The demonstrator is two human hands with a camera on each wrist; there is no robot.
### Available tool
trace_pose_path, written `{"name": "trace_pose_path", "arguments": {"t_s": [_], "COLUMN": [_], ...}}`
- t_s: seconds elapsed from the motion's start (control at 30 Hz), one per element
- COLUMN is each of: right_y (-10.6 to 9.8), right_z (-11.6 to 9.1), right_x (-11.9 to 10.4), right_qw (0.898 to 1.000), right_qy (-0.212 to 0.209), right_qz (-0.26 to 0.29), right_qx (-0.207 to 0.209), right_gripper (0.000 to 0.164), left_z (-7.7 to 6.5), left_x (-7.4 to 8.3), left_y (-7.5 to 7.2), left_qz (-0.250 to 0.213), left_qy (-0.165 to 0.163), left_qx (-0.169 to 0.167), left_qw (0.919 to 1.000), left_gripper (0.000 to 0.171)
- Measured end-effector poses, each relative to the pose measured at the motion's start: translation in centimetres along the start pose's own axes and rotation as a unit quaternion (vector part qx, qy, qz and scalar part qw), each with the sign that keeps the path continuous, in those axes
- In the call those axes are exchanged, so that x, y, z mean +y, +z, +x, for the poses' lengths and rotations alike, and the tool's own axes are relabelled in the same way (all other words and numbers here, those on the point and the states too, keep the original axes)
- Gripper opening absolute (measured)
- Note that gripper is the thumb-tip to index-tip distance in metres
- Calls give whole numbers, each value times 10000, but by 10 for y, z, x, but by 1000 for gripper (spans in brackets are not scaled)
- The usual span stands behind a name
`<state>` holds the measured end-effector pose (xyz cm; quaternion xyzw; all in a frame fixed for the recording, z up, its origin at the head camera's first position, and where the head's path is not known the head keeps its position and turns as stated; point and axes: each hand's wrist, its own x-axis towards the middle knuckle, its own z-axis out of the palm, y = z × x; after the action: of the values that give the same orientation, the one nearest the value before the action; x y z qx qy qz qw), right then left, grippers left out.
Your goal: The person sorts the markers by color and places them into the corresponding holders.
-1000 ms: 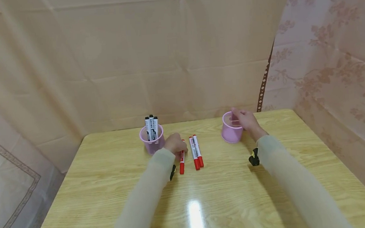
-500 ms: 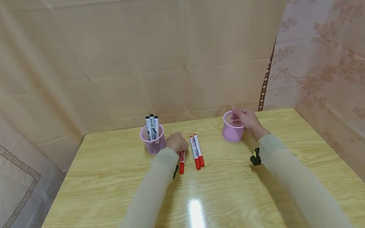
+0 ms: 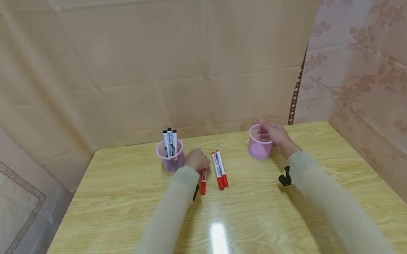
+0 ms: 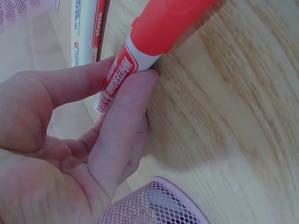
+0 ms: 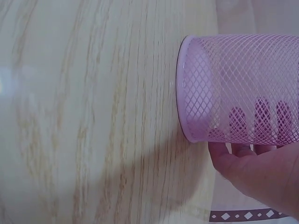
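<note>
My left hand (image 3: 196, 160) pinches a red-capped whiteboard marker (image 4: 122, 70) between thumb and fingers; the marker's red cap points toward me, close over the table. Two more red markers (image 3: 218, 172) lie side by side just right of it. On the right, my right hand (image 3: 278, 138) holds a pink mesh pen cup (image 3: 259, 149) by its far right side. In the right wrist view its fingers (image 5: 226, 161) are curled against the mesh wall, partly seen through it. This cup stands upright on the table, with no pens showing in it.
Left of my left hand stands a second pink mesh pen cup (image 3: 172, 165) with several black-capped markers (image 3: 170, 142) upright in it. The wood-grain table (image 3: 252, 218) meets a beige cloth (image 3: 200, 84) at its back edge. Floral fabric (image 3: 380, 71) hangs at the right.
My left wrist has shifted slightly to the right, with the hand still at the same red marker. My right hand keeps its place on the right cup.
</note>
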<state>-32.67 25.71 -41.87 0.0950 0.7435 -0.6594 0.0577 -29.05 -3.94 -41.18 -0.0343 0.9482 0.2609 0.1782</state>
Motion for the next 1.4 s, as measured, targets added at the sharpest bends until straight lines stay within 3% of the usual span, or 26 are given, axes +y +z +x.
{"name": "trace_pose_path", "arguments": {"t_s": [0.3, 1.07, 1.4], "right_y": [3, 2, 0], "right_z": [0, 4, 3], "right_x": [0, 2, -1], "right_qw": [9994, 9995, 9987], "right_qy": [47, 57, 255], "right_qz": [332, 276, -325], "right_qx": [56, 118, -291], "right_gripper": [64, 65, 74], "left_z": [1, 9, 6], "left_x": [-2, -9, -5], "left_y": [1, 0, -4], "left_qz": [-164, -330, -61], "left_qy": [-111, -30, 28], "left_qx": [-54, -286, -306], "left_qw": [9998, 9990, 9995], "left_gripper": [17, 13, 12]}}
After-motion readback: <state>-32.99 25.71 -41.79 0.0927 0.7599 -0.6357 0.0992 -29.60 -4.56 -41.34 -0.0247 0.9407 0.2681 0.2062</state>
